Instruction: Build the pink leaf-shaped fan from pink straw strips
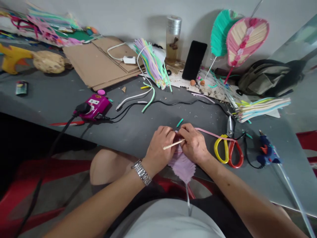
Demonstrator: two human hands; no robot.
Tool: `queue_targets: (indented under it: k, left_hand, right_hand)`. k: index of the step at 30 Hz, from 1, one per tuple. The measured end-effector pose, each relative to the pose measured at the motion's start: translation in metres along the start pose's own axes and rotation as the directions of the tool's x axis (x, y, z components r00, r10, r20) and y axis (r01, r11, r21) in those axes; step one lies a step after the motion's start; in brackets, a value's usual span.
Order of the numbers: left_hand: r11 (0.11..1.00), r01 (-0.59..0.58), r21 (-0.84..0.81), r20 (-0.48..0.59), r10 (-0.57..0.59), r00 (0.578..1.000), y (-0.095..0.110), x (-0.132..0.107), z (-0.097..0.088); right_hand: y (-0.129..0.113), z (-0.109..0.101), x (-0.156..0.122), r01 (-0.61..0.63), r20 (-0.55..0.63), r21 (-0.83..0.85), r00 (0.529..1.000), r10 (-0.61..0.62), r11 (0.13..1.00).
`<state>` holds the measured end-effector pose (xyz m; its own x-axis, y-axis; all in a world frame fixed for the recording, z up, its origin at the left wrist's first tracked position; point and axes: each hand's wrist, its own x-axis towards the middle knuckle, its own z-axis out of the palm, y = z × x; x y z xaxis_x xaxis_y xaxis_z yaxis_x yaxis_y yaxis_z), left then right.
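Note:
A lilac leaf shape of pipe cleaners (183, 165) hangs over the table's front edge, its thin wire stem (188, 198) pointing toward my body. My left hand (160, 143), below a metal watch, is closed on the leaf's upper left side. Opposite it, my right hand (193, 142) grips the upper right side, also with bent fingers. A pale thin stick (173, 144) sticks out from the right hand across the left fingers. The fingertips and the leaf's far end are partly hidden. From behind my right hand a pink pipe cleaner (213, 133) runs toward the scissors (228, 148).
On the right lies a blue glue gun (268, 153) with a long glue stick. A purple power socket (95, 107) and its black cord cross the left. Behind are bundled pipe cleaners (153, 64), cardboard (99, 66), a phone (194, 60), a bottle (173, 39) and finished leaf shapes (247, 41).

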<state>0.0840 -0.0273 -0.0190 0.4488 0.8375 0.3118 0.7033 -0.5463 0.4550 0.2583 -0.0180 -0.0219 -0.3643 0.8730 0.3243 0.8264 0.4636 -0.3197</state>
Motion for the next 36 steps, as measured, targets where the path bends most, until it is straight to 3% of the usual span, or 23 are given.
queue_targets:
  k: [7,10,18,28,31,34,36]
  left_hand:
    - [1.000,-0.013,0.020,-0.051,0.014,0.999,0.000,-0.003,0.003]
    - [1.000,-0.016,0.024,-0.087,0.018,0.996,0.000,-0.003,0.003]
    - [0.998,-0.056,0.036,-0.075,0.058,0.995,-0.003,-0.002,0.005]
    - [0.999,-0.040,0.007,-0.049,0.040,0.998,-0.002,-0.001,0.002]
    - [0.999,-0.029,0.035,-0.033,0.030,0.999,0.000,0.000,0.001]
    - [0.997,-0.014,0.081,-0.020,0.015,1.000,0.002,0.000,0.001]
    - [0.993,-0.020,0.113,-0.022,0.022,1.000,0.003,0.000,0.001]
  right_hand:
    - [0.004,0.000,-0.004,0.011,-0.105,0.176,0.994,0.008,0.984]
    - [0.005,0.002,-0.006,0.022,-0.146,0.175,0.989,0.004,0.984]
    - [0.001,0.000,-0.006,0.011,-0.083,0.049,0.997,-0.007,0.999]
    - [0.001,0.003,-0.003,0.033,-0.060,0.034,0.998,-0.031,0.999]
    - [0.005,0.000,-0.004,0.043,-0.128,0.137,0.991,-0.026,0.990]
    - [0.015,-0.010,-0.004,0.021,-0.261,0.244,0.964,0.045,0.970]
    - [0.024,-0.018,-0.004,-0.022,-0.284,0.245,0.954,0.093,0.969]
